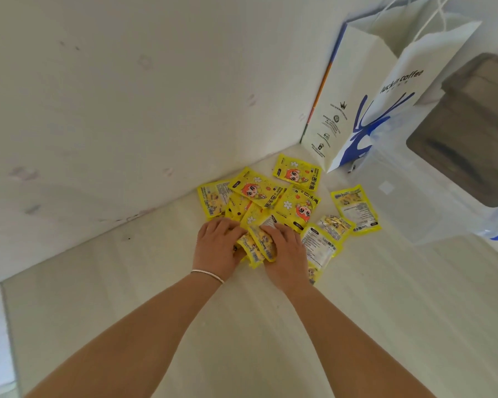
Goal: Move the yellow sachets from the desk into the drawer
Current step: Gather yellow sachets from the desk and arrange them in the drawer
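While the pale, whitish worktop (127, 282) runs up against a scuffed white wall (98, 96) on the left, everything interesting sits toward the back corner. That's where a loose heap of glossy yellow plastic sachets (259, 191) with a cartoon redhead printed on them lies, some face up, some showing the text side, a few overlapping each other.

The left hand (217, 245), with a thin silver bracelet (207, 275) on the wrist, is palm down on the near-left edge of the heap, fingers (227, 225) curled together over a couple of the packets. Just beside it the right hand (285, 248) is doing the same, fingers bent and close together, pressing on a bunched-up sachet squeezed between the two hands. Can't really tell if either hand has lifted anything off the surface or is just scooping.

Further right, a couple of sachets lie on their own, apart from the main pile. Behind those stands a white paper carrier bag with a blue deer logo and "luckin coffee" lettering (385, 96), upright in the corner, with a white box-like thing with a dark window (443, 182) at the far right edge.
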